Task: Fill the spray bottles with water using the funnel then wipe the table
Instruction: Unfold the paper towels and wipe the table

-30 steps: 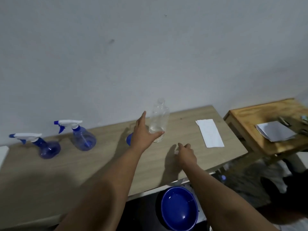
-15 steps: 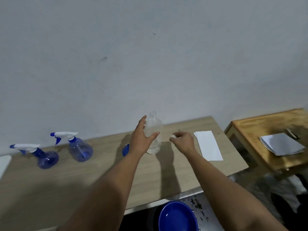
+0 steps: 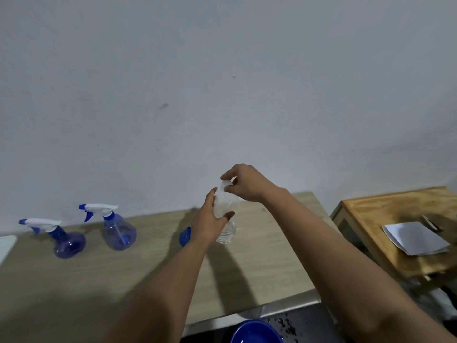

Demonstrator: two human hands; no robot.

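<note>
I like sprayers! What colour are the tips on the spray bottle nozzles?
Blue tips on white spray heads, seen in the head view.

We found no readable text, labels, brands or numbers: clear bottle point(image 3: 226, 219), spray bottles point(image 3: 118, 229), papers point(image 3: 415, 237) on side table all showed blank.

Single head-worn view, forward and down over the table point(image 3: 74, 280), near both hands.
</note>
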